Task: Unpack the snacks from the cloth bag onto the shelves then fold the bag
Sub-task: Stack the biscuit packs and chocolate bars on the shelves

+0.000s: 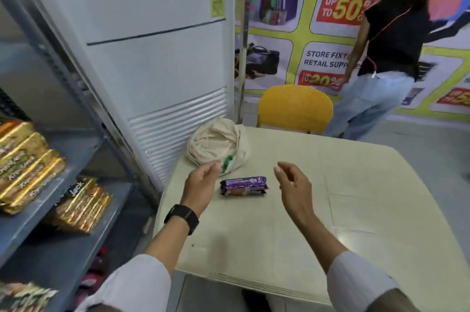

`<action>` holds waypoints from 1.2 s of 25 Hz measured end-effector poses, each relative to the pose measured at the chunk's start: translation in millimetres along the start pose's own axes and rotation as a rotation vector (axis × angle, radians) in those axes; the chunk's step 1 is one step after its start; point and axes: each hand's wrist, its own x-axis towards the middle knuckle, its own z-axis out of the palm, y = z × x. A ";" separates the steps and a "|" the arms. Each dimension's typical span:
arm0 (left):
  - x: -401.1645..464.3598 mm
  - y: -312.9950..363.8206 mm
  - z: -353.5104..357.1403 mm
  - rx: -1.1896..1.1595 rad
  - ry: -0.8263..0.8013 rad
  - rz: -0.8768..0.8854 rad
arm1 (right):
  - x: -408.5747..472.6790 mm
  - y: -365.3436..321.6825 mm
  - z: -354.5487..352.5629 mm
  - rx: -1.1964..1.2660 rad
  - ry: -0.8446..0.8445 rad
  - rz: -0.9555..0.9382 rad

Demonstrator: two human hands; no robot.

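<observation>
A cream cloth bag (216, 144) lies crumpled at the far left corner of the pale table (330, 210), with a bit of green packaging showing at its mouth. A purple snack pack (243, 185) lies flat on the table just in front of the bag. My left hand (201, 184), with a black watch on the wrist, hovers to the left of the pack, fingers apart and empty. My right hand (295, 187) hovers to the right of the pack, also empty with curled fingers. Neither hand touches the pack.
Grey metal shelves (63, 159) at the left hold gold snack packs (28, 164) and more gold packs (81, 207) lower down. A tall white unit (152, 57) stands behind the bag. A yellow chair (295, 108) sits behind the table; a person (381, 57) stands at the poster wall.
</observation>
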 end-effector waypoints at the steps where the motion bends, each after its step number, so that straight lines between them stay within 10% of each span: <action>1: 12.5 -15.5 11.7 0.000 -0.006 -0.055 | 9.5 22.2 5.1 -0.011 -0.037 0.047; 17: 160.1 -176.8 104.4 -0.115 0.252 -0.559 | 134.2 197.7 99.5 -0.003 -0.317 0.557; 30: 107.4 -77.8 37.8 -0.215 0.470 -0.489 | 129.2 52.1 133.6 0.161 -0.462 0.663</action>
